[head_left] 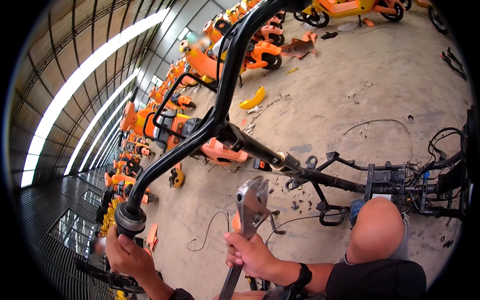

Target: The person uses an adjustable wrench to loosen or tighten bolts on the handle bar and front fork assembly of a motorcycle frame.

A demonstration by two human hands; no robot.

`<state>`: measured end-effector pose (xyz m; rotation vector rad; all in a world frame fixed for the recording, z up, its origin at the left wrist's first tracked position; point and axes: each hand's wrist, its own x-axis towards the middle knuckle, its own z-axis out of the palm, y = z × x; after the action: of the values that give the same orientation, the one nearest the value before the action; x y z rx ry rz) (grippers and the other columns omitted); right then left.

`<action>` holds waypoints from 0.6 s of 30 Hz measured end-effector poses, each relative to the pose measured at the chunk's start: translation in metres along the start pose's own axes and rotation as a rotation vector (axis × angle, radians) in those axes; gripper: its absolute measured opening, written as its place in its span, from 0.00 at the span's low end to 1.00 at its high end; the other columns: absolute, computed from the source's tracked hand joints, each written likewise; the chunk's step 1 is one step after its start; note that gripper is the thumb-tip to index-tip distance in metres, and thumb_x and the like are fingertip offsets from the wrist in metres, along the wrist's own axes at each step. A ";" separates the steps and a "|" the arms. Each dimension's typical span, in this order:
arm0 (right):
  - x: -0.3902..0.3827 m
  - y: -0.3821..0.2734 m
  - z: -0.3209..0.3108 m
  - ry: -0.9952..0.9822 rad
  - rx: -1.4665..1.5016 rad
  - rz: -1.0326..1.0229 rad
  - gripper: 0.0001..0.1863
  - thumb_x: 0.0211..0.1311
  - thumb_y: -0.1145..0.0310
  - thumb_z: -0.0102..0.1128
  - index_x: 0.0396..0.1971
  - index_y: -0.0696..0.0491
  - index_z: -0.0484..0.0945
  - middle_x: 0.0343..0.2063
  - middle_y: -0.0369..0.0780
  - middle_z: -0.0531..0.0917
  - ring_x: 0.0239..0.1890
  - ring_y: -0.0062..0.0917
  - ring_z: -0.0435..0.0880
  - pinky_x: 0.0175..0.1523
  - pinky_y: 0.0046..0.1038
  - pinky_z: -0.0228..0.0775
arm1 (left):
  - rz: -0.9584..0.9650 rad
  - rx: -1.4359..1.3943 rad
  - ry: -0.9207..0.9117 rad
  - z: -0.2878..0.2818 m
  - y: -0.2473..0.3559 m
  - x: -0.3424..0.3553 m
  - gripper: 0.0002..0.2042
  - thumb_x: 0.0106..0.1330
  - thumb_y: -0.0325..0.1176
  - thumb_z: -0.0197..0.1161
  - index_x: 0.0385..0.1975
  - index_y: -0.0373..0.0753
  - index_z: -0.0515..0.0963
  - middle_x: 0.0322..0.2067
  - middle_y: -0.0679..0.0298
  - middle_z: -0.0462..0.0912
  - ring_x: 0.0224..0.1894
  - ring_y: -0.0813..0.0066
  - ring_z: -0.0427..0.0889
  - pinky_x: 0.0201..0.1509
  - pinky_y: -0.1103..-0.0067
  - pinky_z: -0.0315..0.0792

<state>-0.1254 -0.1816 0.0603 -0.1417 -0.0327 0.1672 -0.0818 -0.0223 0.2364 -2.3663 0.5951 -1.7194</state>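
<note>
My left hand (129, 256) is closed around the end of a black handlebar (172, 152), at its dark rubber grip (130, 220). My right hand (254, 254) is wrapped around the handle of a large adjustable wrench (252, 202), whose jaws point up and touch nothing. From the handlebar's middle a black steering stem (250, 145) slopes down to the right. A brass-coloured nut (280, 161) sits where the stem meets the bare black scooter frame (335, 180). The wrench head is to the left of that nut and a little below it, apart from it.
Bundled wires (445, 142) hang about the frame at the right. My bent knee (377, 230) is close to the frame. Rows of orange scooters (210, 62) stand at the far left. A yellow panel (252, 98), cables and small parts lie on the concrete floor (350, 85).
</note>
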 end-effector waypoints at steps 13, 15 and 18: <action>0.006 -0.007 -0.003 0.050 0.114 -0.120 0.16 0.64 0.65 0.54 0.17 0.50 0.63 0.11 0.29 0.62 0.11 0.15 0.61 0.25 0.27 0.67 | 0.099 0.038 0.077 0.030 -0.005 0.008 0.19 0.74 0.35 0.37 0.50 0.28 0.71 0.50 0.49 0.74 0.52 0.54 0.72 0.57 0.66 0.62; 0.006 -0.009 -0.004 0.073 0.105 -0.145 0.17 0.64 0.65 0.55 0.17 0.51 0.64 0.10 0.29 0.62 0.11 0.15 0.61 0.25 0.27 0.67 | 0.095 0.065 0.108 0.012 0.024 0.001 0.17 0.73 0.32 0.39 0.52 0.26 0.69 0.53 0.48 0.71 0.56 0.54 0.69 0.58 0.65 0.64; 0.010 -0.010 -0.009 0.094 0.074 -0.196 0.18 0.64 0.64 0.54 0.16 0.51 0.64 0.10 0.30 0.63 0.11 0.15 0.62 0.24 0.25 0.67 | 0.202 -0.213 0.154 -0.020 0.054 -0.041 0.16 0.70 0.38 0.45 0.41 0.30 0.72 0.43 0.51 0.74 0.45 0.58 0.74 0.55 0.62 0.67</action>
<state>-0.1136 -0.1905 0.0534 -0.0716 0.0532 -0.0339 -0.1237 -0.0526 0.1877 -2.2231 1.0515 -1.8366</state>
